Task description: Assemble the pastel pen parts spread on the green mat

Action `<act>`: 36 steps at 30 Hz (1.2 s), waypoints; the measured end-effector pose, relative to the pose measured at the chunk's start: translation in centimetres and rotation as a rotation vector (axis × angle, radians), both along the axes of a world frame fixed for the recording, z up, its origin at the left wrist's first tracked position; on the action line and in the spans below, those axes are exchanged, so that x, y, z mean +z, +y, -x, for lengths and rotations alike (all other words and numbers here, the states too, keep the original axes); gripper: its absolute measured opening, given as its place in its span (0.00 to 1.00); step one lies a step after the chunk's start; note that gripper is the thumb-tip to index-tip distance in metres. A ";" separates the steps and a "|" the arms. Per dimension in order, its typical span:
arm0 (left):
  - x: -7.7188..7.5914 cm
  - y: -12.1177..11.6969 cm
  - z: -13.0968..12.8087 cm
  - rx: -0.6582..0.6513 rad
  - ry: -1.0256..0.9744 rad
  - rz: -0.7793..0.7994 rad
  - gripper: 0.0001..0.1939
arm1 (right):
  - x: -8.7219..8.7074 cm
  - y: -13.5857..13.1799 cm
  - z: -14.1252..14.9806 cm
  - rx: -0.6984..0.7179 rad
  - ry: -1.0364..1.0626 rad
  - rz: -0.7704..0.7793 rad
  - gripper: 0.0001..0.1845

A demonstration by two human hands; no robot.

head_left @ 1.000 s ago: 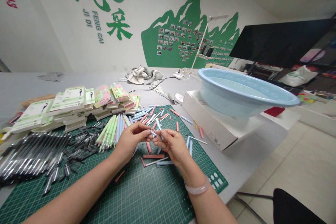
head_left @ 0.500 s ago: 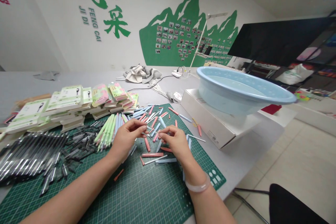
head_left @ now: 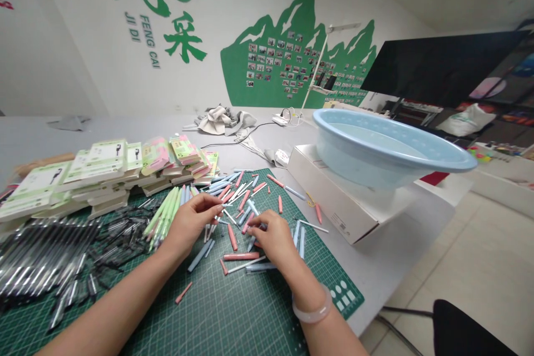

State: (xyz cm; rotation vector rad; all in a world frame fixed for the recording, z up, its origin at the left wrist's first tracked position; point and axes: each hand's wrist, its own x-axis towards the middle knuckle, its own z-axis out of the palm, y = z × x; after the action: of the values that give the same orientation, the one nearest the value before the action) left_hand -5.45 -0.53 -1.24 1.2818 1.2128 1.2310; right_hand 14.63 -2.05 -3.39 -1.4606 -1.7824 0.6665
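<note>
My left hand [head_left: 192,221] is closed in a pinch above the cutting mat, with a small light-blue pen part [head_left: 226,205] sticking out from its fingertips. My right hand [head_left: 273,236] hangs low over the loose pen parts, its thumb and fingers curled together beside a pink pen part [head_left: 247,224]. Whether it grips anything cannot be made out. Around both hands lie pink barrels [head_left: 241,256], light-blue barrels [head_left: 200,256], thin white refills [head_left: 246,265] and a small pink tip piece [head_left: 183,292]. A row of green pens [head_left: 163,214] lies left of my left hand.
Clear pens with dark parts [head_left: 45,256] and black caps [head_left: 133,225] cover the left of the green cutting mat [head_left: 233,317]. Stacked pen boxes [head_left: 100,161] stand behind them. At right, a blue basin [head_left: 375,150] rests on a white box [head_left: 334,194]. A black chair [head_left: 463,328] is at lower right.
My hands, close together before, have moved apart. The right one has dropped slightly toward the loose parts, and the left has shifted a little left with the light-blue part. The view has shifted slightly.
</note>
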 end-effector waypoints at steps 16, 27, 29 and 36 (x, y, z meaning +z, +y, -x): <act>0.1 0.8 -0.2 -0.050 0.083 -0.013 0.13 | 1.4 6.5 -1.5 0.025 -0.272 -0.178 0.14; -0.1 1.0 0.9 0.000 0.116 -0.028 0.11 | -0.2 10.1 -0.1 0.165 -0.599 -0.124 0.10; -0.2 1.1 0.9 0.000 0.109 -0.037 0.11 | -0.1 10.0 -0.1 0.177 -0.627 -0.115 0.09; -0.4 1.2 0.9 -0.007 0.086 -0.068 0.11 | 0.4 10.0 0.4 0.204 -0.719 -0.103 0.12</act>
State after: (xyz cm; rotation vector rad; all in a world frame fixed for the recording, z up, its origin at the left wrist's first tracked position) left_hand -6.32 0.63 -1.65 1.3997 1.2354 1.2319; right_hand 14.18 7.95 -2.94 -1.5730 -2.4891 0.1272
